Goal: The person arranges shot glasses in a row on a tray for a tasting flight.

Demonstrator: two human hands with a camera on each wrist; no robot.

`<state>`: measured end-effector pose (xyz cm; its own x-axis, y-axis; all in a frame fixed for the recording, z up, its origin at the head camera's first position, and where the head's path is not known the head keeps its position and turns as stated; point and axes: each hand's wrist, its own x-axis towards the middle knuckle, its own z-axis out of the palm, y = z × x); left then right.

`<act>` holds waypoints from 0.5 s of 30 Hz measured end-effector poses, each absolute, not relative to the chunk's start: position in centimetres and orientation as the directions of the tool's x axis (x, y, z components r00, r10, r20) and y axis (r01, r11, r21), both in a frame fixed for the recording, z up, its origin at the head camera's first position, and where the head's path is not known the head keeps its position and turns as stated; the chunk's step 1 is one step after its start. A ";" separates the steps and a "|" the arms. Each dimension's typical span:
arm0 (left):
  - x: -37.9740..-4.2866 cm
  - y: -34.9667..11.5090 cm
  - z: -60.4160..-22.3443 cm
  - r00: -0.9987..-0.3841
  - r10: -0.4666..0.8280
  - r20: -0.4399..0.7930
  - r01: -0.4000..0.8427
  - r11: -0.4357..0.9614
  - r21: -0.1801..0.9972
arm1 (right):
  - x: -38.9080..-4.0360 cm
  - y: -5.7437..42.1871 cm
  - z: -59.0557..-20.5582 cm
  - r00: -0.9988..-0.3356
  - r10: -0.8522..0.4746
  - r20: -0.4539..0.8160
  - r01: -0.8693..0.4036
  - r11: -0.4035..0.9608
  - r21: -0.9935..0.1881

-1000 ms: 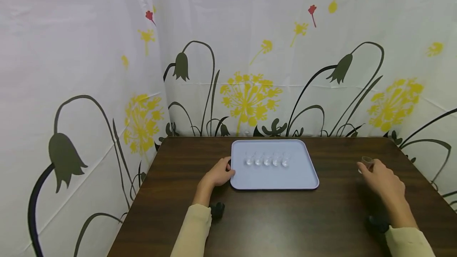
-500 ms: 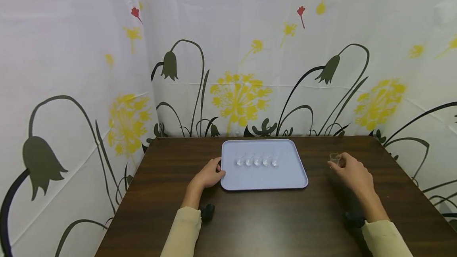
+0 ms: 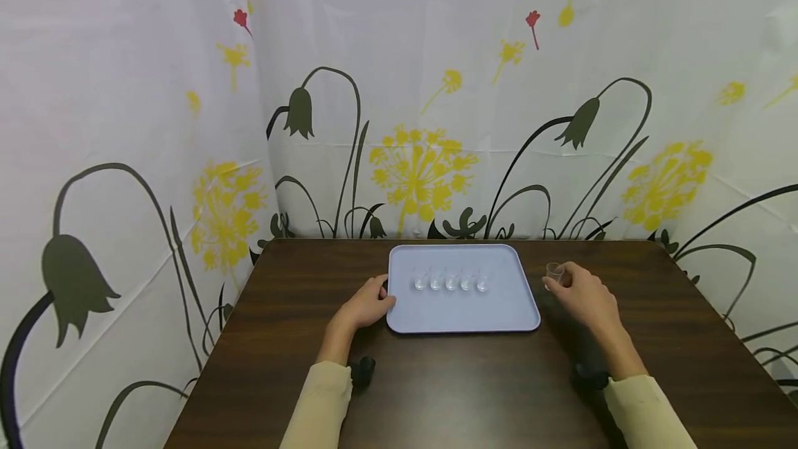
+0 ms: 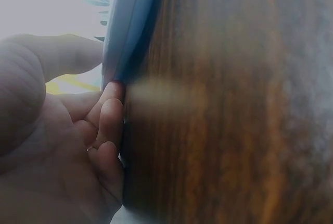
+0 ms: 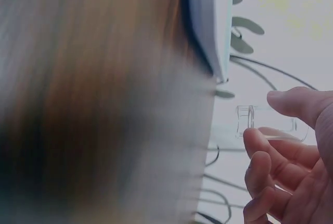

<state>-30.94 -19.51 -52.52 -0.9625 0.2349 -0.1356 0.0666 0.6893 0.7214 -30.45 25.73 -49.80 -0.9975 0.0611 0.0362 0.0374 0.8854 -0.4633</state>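
Note:
A pale blue tray (image 3: 464,314) lies on the table, with several small clear shot glasses (image 3: 451,281) standing on it in a row. My left hand (image 3: 364,302) holds the tray's left edge; in the left wrist view the thumb is at the tray's rim (image 4: 127,26) and the fingertips are low beside it. Just right of the tray, my right hand (image 3: 586,293) pinches another clear shot glass (image 3: 553,271) between thumb and fingers. The right wrist view shows that glass (image 5: 243,121) raised off the tabletop, its far end partly hidden by the thumb.
The dark brown wooden table (image 3: 474,393) runs back to a white curtain (image 3: 386,12) printed with flowers. Dark wrist cameras sit at both cuffs, the right one (image 3: 589,376) above the table.
My right hand has moved left with the shot glass, from the table's right side to beside the tray. The left hand stays at the tray's edge. The head view has shifted slightly.

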 end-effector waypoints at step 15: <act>-31.0 -19.2 -52.3 -0.957 0.248 -0.149 0.068 0.694 0.716 | -31.8 21.5 -49.6 -0.998 0.010 0.060 -0.023 0.852 -0.524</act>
